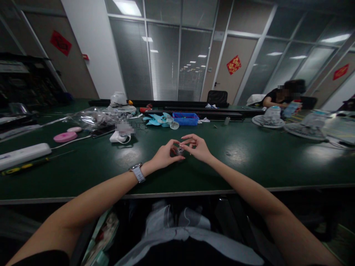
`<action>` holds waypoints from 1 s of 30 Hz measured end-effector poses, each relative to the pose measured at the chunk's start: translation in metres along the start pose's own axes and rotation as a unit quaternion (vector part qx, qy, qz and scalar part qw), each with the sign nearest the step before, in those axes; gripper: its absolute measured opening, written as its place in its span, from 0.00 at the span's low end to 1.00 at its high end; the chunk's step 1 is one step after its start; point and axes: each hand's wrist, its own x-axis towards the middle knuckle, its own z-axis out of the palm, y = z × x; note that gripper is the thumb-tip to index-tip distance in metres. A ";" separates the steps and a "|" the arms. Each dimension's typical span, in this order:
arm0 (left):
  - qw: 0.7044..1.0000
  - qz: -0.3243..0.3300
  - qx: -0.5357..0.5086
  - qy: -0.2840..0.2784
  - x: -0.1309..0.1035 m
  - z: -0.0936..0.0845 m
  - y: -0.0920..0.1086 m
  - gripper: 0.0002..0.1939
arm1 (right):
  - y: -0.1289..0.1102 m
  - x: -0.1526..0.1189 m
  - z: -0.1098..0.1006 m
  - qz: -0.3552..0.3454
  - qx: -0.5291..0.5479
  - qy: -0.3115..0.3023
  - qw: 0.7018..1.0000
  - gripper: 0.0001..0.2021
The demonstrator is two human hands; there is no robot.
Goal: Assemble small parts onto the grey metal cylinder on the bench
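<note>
A small silvery round metal part sits at the middle of the green table, its kind too small to make out. My left hand wraps its thumb and fingers round the part's sides from the left. From the right, my right hand reaches over the part's top, thumb and index finger pinched together. Whatever lies between those fingertips is too small to name. A watch with a pale strap is on my left wrist.
Behind my hands lie light-blue fan blades and a blue tray. At left are a white power strip, a screwdriver, a pink disc and plastic bags. Fan parts and another person are at right.
</note>
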 end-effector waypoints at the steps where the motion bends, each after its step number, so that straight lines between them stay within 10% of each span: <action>1: 1.000 -0.002 0.000 0.000 0.000 0.000 0.000 0.31 | 0.002 0.001 -0.003 0.002 -0.001 0.013 1.000 0.20; 17: 1.000 -0.005 -0.015 -0.007 0.000 0.000 0.000 0.30 | 0.042 0.003 -0.031 0.093 -0.031 -0.196 0.976 0.22; 30: 1.000 -0.002 -0.003 0.000 0.000 0.000 -0.002 0.32 | 0.018 0.004 -0.017 0.047 0.024 0.006 0.999 0.19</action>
